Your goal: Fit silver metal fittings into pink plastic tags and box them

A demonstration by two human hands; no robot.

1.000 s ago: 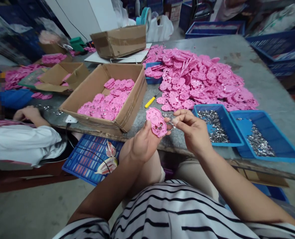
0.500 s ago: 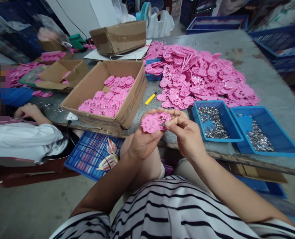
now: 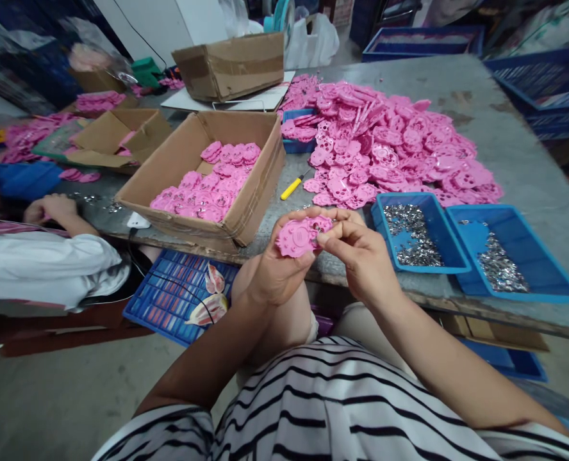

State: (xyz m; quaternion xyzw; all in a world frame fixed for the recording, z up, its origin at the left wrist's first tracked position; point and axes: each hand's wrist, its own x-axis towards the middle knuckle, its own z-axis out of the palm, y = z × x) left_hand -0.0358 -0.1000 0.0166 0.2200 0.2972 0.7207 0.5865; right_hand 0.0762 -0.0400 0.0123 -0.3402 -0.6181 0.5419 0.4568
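My left hand (image 3: pixel 279 272) grips a pink scalloped plastic piece (image 3: pixel 298 238) by its left and lower edges, just over the table's front edge. On the piece's right end my right hand (image 3: pixel 361 253) pinches with thumb and forefinger, at small shiny metal bits set there. Whether the right fingers hold a separate metal part cannot be made out. Right of my hands stand two blue trays, the nearer tray (image 3: pixel 457 264) and the farther-right tray (image 3: pixel 553 282), both with small silver metal parts. Beyond my hands spreads a large pile of similar pink pieces (image 3: pixel 385 141).
A cardboard box (image 3: pixel 260 192) holding pink pieces stands left of my hands. A yellow-handled screwdriver (image 3: pixel 291 189) lies between box and pile. At the far left sits another person (image 3: pixel 49 266), hands at the table. Below the table edge is a blue crate (image 3: pixel 169 294).
The pink piece has shifted very slightly to the right and tilted a little in my hands. Both hands keep their hold. The view has moved slightly.
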